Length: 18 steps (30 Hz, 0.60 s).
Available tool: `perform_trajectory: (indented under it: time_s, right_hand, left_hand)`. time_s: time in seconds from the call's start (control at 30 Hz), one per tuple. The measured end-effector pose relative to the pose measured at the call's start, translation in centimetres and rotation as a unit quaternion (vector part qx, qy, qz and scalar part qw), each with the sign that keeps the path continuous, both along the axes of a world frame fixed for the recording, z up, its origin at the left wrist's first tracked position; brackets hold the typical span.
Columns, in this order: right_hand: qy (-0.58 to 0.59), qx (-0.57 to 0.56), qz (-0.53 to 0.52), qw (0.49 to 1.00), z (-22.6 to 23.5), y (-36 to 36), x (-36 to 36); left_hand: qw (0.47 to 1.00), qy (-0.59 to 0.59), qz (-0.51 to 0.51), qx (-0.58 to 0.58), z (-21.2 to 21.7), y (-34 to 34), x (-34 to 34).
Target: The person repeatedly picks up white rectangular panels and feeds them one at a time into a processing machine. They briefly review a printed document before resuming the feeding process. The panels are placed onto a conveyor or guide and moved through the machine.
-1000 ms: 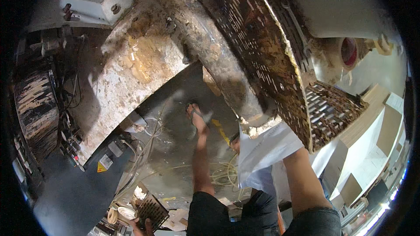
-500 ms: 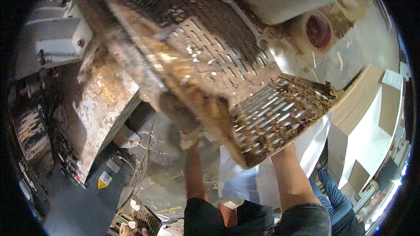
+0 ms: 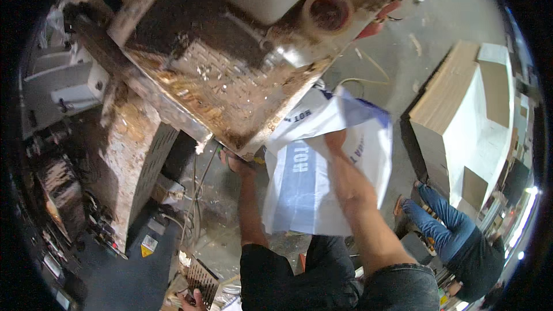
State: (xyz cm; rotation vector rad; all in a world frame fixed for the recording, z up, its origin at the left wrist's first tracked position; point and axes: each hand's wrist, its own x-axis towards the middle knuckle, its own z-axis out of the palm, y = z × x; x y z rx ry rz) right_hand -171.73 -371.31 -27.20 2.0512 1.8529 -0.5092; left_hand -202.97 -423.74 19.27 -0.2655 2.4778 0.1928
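My right hand is closed at the mouth of a white woven sack with blue print, its fingertips hidden by a fold. The sack hangs over my forearm's left side, below a machine's corner. Close under that corner is my left hand, its fingers partly hidden, so its grip cannot be told. Above both hands a rusty metal bed is covered in brown dust and wood chips. A slotted plate lies in it, with a spanner behind.
A tape roll rests on the machine's far ledge. At left stands a dusty metal housing, near cables. A long white box is on the right. A person in jeans is at lower right; another person's hand is at lower left.
The debris-covered slotted panel at the bed's near corner is gone from view. The sack now shows in full beneath, with my right hand at its mouth. The view has shifted.
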Motion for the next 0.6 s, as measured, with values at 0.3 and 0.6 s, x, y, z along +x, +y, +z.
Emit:
perform_trajectory:
  time_s: [0.3, 0.6]
  right_hand:
    - [0.173, 0.086, -0.064, 0.979, 15.3, -6.6, -5.9]
    - [0.270, 0.158, -0.008, 0.950, 28.7, -12.0, -7.9]
  left_hand:
    - [0.982, 0.072, -0.111, 0.131, 2.1, -4.1, -4.4]
    - [0.979, 0.148, -0.095, 0.107, 7.3, -3.6, -3.9]
